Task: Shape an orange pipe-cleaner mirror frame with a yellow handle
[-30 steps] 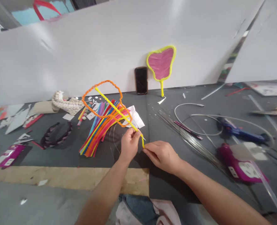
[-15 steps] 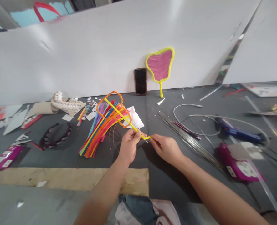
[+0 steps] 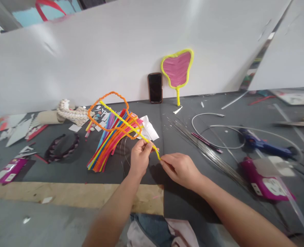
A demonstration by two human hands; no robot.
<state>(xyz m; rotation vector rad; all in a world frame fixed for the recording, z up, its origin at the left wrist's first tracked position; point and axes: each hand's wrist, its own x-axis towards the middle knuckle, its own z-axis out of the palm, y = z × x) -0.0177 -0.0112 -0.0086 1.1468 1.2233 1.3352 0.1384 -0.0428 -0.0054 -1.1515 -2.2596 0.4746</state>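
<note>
My left hand [image 3: 141,155] is closed on the stem of a wire frame wrapped in pipe cleaner. The frame's orange loop [image 3: 107,93] stands out above and to the left, over the bundle on the table. Along its stem runs a yellow pipe cleaner [image 3: 118,117], reaching across the loop. Its lower end passes out of my left hand and bends down to my right hand [image 3: 177,167], whose thumb and fingers pinch the tip. A bundle of many-coloured pipe cleaners [image 3: 108,147] lies just left of my left hand.
A pink fan shape with yellow edging [image 3: 177,70] and a phone [image 3: 155,88] lean on the white board. To the right lie thin wires [image 3: 208,154], a blue glue gun [image 3: 267,142], a purple power strip [image 3: 263,181] and scissors [image 3: 291,124]. A braided headband [image 3: 61,147] sits left.
The orange loop has swung left and slightly up. My right hand has moved a little down and left, drawing the yellow end from sideways to downward.
</note>
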